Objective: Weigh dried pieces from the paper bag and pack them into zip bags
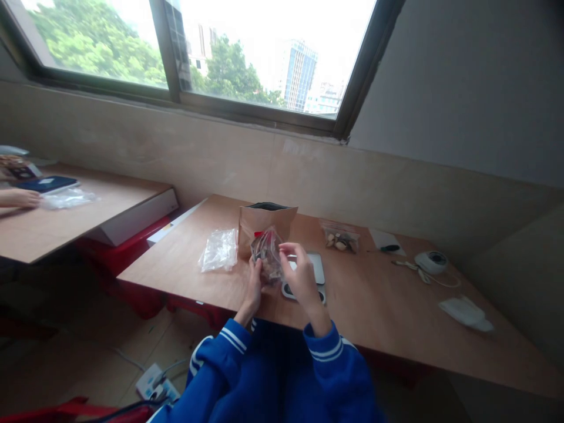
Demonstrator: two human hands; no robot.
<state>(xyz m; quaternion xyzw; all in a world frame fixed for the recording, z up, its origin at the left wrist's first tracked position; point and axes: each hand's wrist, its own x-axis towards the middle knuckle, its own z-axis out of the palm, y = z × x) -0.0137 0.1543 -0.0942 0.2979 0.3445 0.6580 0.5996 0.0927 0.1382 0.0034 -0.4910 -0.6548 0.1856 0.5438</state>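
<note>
Pouch (267, 254), clear and filled, is held up over the near edge of the table (374, 305), just in front of the paper bag (264, 220). It is clamped at its lower left side by the fingers of the left hand (254, 282), and its top right corner is pinched by the bent fingertips of the right hand (302, 276). What is inside cannot be made out.

Much bare room is left on the table toward the right and near edges. A second table (66, 217) is cut off at the left, with another person's hand (20, 198) on it. A crumpled clear bag (219, 249) lies just left of the paper bag. The scale (315, 267) is partly hidden behind the right hand. A small bag (340, 239) and a round device (432, 261) are placed near the far edge.
</note>
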